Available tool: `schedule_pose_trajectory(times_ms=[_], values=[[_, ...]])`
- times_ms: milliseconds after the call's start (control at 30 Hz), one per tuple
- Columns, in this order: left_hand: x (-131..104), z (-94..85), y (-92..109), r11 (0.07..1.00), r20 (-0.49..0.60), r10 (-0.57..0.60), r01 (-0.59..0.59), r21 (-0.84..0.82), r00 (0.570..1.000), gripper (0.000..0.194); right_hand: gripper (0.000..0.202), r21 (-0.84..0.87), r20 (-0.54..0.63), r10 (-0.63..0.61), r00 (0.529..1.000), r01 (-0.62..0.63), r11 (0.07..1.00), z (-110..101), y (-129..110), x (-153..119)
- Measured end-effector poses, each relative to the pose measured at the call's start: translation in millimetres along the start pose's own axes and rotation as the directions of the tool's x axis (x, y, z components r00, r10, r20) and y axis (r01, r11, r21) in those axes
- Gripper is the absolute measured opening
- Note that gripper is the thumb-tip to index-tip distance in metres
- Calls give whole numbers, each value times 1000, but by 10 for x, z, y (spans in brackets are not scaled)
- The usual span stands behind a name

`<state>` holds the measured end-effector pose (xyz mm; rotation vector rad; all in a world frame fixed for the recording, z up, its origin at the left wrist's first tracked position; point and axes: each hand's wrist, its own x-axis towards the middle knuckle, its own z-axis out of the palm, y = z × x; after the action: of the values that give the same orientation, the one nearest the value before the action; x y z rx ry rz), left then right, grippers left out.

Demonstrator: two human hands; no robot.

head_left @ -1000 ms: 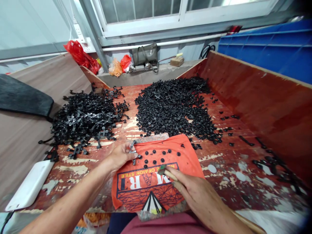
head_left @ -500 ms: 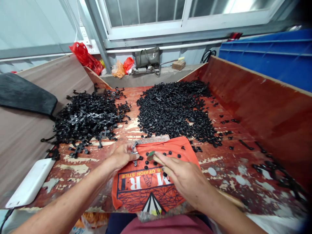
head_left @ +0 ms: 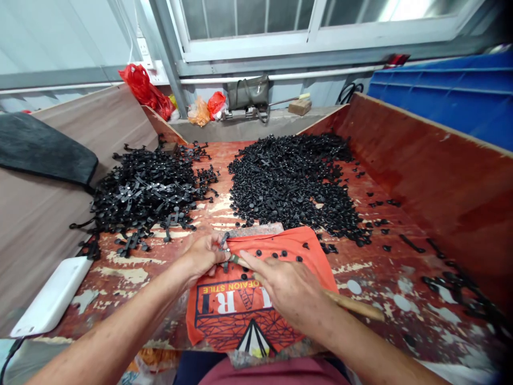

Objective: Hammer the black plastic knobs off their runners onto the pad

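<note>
My left hand (head_left: 206, 255) pinches a small black jointed bar (head_left: 225, 239) with rounded ends, just over the left edge of a printed orange cloth (head_left: 316, 267). In my right hand (head_left: 286, 286) is a long wooden-handled tool (head_left: 356, 306). Its narrow greenish-brown front end (head_left: 239, 261) reaches the bar at my left fingertips; whether they touch I cannot tell. Several small black round-headed pieces (head_left: 284, 253) lie loose on the cloth, some partly hidden by my right hand. Beneath the cloth, a grey slab (head_left: 256, 230) shows at its back and front edges.
A heap of black jointed bars (head_left: 140, 195) lies at left, and a broad pile of small black pieces (head_left: 288, 182) lies behind the cloth. A white device (head_left: 52, 297) rests at the left edge. Wooden boards (head_left: 433, 155) wall the sides; a blue crate (head_left: 444, 96) stands beyond the right one.
My right hand has moved left, bringing the tool's front end from above the loose pieces to the bar in my left hand. More of the wooden handle now shows. The view has shifted slightly.
</note>
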<state>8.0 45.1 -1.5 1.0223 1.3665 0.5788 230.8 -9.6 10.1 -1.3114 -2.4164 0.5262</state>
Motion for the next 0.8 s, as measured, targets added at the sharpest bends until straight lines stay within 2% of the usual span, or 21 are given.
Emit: schedule_pose_trajectory(times_ms=[100,133,233,267,433,600,800], values=[[0,-12,-14,1000,-3,-15,15,-14,1000,32,51,131,-89,-2,996,13,991,-36,1,44],[-1,-15,-21,1000,-4,-17,17,-16,1000,33,50,115,-66,12,998,-4,993,-49,-4,61],[-1,-22,-42,1000,-6,-7,7,-22,1000,36,50,-13,114,67,991,-66,998,-83,-23,111],[0,-22,-47,1000,-5,-7,7,-25,1000,36,50,1,129,69,989,-70,998,-102,-29,124],[3,-14,-51,999,-8,-36,36,-29,999,34,47,340,-66,23,998,1,941,-250,-25,140],[25,-38,-52,993,8,-64,65,-98,998,28,41,371,-40,50,998,-32,928,-304,76,126],[20,-72,-73,983,29,-68,72,-166,997,37,42,383,14,103,995,-101,918,-243,179,44]])
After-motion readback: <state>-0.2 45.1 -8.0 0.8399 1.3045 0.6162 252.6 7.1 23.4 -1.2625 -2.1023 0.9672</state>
